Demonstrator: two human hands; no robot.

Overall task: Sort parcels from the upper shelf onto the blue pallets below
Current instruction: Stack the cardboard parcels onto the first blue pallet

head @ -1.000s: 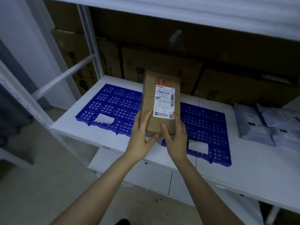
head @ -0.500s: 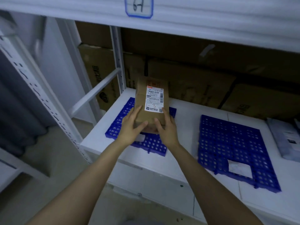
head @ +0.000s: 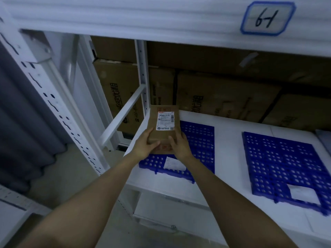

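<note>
White shelf (head: 229,140) bears two blue pallets (head: 279,158), a gripped parcel (head: 152,127) at the left.

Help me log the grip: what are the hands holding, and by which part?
A brown cardboard parcel, gripped at its near end: the left hand on its left corner, the right hand on its right corner.

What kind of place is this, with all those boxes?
Most likely a parcel sorting room or small warehouse. White metal shelving carries a handwritten number tag, cardboard cartons are stacked at the back, and the left hand and right hand hold a brown parcel with a barcode label at a blue pallet.
</note>
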